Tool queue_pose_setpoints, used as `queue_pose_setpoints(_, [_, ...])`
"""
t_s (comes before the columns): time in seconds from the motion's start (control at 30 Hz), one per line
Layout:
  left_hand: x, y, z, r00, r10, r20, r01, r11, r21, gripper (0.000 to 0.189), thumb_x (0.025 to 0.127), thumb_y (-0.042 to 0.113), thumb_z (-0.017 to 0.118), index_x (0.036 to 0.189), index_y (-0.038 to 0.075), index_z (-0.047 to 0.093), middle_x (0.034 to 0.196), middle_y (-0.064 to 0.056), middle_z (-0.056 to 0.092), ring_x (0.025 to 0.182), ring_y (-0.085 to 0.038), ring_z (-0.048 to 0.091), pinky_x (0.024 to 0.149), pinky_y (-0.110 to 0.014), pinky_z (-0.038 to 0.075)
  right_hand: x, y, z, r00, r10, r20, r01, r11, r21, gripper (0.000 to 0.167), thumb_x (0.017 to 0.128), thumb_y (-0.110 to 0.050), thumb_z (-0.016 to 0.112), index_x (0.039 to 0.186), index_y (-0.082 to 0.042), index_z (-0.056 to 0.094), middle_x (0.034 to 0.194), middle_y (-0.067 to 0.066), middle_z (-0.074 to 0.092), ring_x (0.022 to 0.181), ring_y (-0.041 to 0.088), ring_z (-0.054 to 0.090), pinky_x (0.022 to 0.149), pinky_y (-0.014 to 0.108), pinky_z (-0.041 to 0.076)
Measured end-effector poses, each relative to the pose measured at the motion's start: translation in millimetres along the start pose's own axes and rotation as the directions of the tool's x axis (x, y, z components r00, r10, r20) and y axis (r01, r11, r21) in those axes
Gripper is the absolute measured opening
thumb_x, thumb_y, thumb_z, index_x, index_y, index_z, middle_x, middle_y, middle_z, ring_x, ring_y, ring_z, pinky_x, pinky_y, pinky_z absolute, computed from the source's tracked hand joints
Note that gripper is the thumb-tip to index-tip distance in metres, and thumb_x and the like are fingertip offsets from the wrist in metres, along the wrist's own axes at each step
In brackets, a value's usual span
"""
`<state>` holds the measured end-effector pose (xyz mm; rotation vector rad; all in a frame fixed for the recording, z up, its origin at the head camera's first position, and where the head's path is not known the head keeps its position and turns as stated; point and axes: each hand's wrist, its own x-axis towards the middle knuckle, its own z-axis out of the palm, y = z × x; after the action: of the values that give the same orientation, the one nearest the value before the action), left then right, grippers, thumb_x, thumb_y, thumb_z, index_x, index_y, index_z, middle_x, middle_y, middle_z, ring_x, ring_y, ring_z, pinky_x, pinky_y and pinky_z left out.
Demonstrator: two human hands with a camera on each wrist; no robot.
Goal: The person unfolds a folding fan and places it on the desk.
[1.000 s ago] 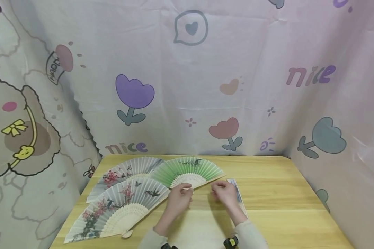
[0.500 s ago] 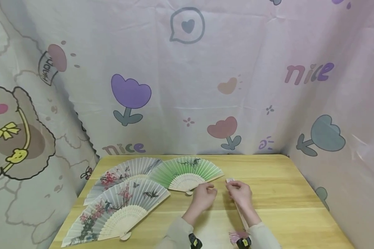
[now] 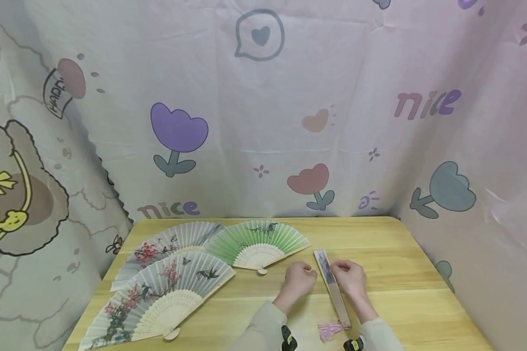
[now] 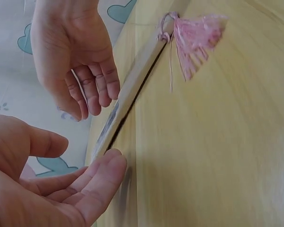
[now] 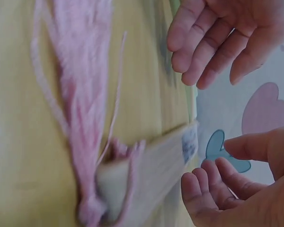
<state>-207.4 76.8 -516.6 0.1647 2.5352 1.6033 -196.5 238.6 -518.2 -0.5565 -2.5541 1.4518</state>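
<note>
The folded fan (image 3: 337,302) lies on the table (image 3: 421,292) between the person's 2 hands, its pink tassel (image 3: 329,332) at the end nearer the person. From where I stand, the left hand (image 3: 300,280) is just beside it, fingers loosely bent, thumb apart from them, nothing in its grasp. The right hand (image 3: 350,280) is empty too, fingers relaxed close to the other edge; whether they touch it I can't tell. I'd expect the fan to be light, stiff along its ribs while folded, but fragile in its thin, pleated leaf. Smooth ribs might slip a little. The safest hold looks to be the 2 outer ribs, near the tasselled end. Farther left, a green fan (image 3: 254,239) and 2 grey fans (image 3: 171,297) lie spread.
</note>
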Motion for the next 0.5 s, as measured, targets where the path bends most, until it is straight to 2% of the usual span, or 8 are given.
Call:
queue_pose_setpoints(0.1, [0.5,3.4,7.6,1.0,-0.008,0.003,0.008,1.0,-0.002,0.03,0.094,0.013,0.07,0.114,-0.009,0.073,0.109,-0.023,0.076,0.099,-0.035,0.072,0.085,-0.046,0.067,-0.9,5.0,-5.6,1.0,0.001,-0.016,-0.001,1.0,-0.021,0.027,0.095,-0.014,0.07,0.109,0.008,0.075,0.094,0.019,0.079,0.075,0.014,0.068,0.061,0.02,0.054])
queue_pose_setpoints(0.23, [0.5,6.0,16.9,1.0,-0.031,0.005,0.03,0.999,0.01,0.032,0.094,0.014,0.07,0.116,-0.009,0.072,0.115,-0.026,0.075,0.1,-0.034,0.072,0.089,-0.047,0.066,-2.1,9.5,-8.5,1.0,0.004,0.008,-0.003,0.999,-0.035,0.028,0.095,-0.014,0.069,0.11,0.009,0.074,0.096,0.021,0.079,0.072,0.016,0.069,0.058,0.022,0.055])
queue_pose_setpoints(0.3, [-0.1,5.5,20.9,0.999,-0.044,0.005,0.044,0.999,0.023,0.031,0.093,0.014,0.071,0.114,-0.009,0.072,0.113,-0.025,0.074,0.093,-0.029,0.071,0.083,-0.042,0.066,-3.0,11.3,-8.7,0.999,0.01,0.034,-0.009,1.0,-0.03,0.029,0.095,-0.014,0.069,0.111,0.01,0.074,0.097,0.021,0.078,0.071,0.017,0.069,0.057,0.024,0.057])
queue_pose_setpoints(0.37, [0.6,3.9,25.1,0.998,-0.061,0.013,0.061,0.998,0.018,0.022,0.093,0.014,0.069,0.1,-0.007,0.073,0.096,-0.018,0.074,0.076,-0.021,0.065,0.067,-0.032,0.061,-3.7,13.2,-8.6,0.999,0.012,0.045,-0.011,0.999,-0.035,0.029,0.095,-0.014,0.069,0.11,0.01,0.074,0.096,0.021,0.078,0.071,0.017,0.068,0.057,0.024,0.058])
queue_pose_setpoints(0.43, [1.7,2.1,28.8,0.997,-0.07,0.022,0.07,0.998,-0.003,0.019,0.092,0.012,0.067,0.087,-0.006,0.07,0.076,-0.01,0.068,0.059,-0.014,0.054,0.051,-0.024,0.047,-4.2,14.4,-8.7,0.999,0.006,0.042,-0.004,0.999,-0.051,0.028,0.094,-0.014,0.069,0.109,0.009,0.075,0.096,0.021,0.079,0.072,0.017,0.068,0.057,0.025,0.057])
queue_pose_setpoints(0.5, [3.0,1.1,32.0,0.997,-0.073,0.032,0.074,0.996,-0.045,0.018,0.092,0.009,0.066,0.085,-0.007,0.068,0.062,-0.003,0.06,0.049,-0.01,0.05,0.045,-0.019,0.038,-4.2,15.1,-9.3,0.999,-0.008,0.039,0.011,0.997,-0.073,0.027,0.094,-0.014,0.069,0.107,0.009,0.075,0.096,0.021,0.079,0.075,0.017,0.067,0.058,0.024,0.056])
